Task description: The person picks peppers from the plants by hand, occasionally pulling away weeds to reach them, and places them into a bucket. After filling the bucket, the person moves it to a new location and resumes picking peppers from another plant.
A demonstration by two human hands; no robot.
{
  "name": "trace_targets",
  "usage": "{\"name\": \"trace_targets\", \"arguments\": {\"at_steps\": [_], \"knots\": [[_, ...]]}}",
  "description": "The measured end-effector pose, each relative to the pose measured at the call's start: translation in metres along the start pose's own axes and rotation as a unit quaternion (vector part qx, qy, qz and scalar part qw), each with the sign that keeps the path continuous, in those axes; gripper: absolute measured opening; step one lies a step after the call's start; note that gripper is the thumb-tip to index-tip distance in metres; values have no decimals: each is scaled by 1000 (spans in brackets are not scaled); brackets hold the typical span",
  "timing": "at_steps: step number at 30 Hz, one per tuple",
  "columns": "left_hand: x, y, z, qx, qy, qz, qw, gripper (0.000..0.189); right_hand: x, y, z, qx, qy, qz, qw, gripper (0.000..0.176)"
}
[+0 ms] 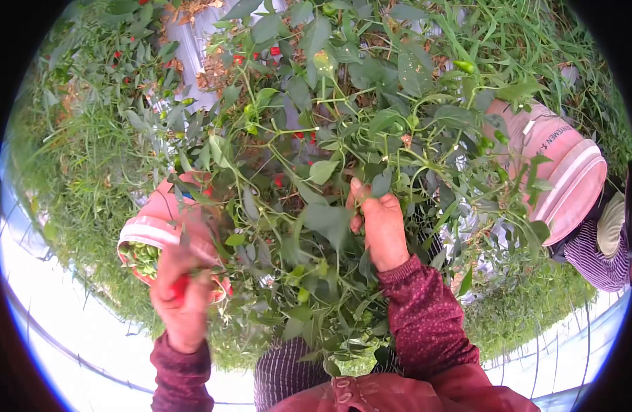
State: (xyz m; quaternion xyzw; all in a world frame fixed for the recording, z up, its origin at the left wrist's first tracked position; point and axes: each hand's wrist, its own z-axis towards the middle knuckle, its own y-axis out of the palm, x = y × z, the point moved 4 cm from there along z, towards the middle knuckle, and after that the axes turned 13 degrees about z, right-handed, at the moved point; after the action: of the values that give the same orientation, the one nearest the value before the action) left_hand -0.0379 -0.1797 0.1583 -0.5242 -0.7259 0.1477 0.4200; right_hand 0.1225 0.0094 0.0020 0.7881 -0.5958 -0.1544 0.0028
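Note:
My left hand (181, 299), smeared by motion, is closed around a red pepper (178, 288) just in front of a pink bucket (165, 216) on the left. Green and red peppers show in that bucket's mouth. My right hand (379, 223) is among the leaves of the pepper plant (330, 223) at the centre, fingers bent together at a leaf; whatever they hold is hidden. Small green peppers (303, 294) and red ones (279, 180) hang among the stems.
A second pink bucket (553, 165) lies tilted at the right. Beside it are a striped cloth (597, 254) and a pale glove-like item (612, 225). Silvery ground sheet (192, 55) shows between the plants at the upper left. Grass grows on both sides.

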Motion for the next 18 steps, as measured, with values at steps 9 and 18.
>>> {"name": "trace_targets", "arguments": {"at_steps": [9,18], "knots": [[-87,-78,-33,-101,-14,572,814,35,40,13,-11,-243,-82,-204,945,16],[78,77,87,-134,318,293,892,13,30,14,-13,-223,-140,-473,841,23]]}}
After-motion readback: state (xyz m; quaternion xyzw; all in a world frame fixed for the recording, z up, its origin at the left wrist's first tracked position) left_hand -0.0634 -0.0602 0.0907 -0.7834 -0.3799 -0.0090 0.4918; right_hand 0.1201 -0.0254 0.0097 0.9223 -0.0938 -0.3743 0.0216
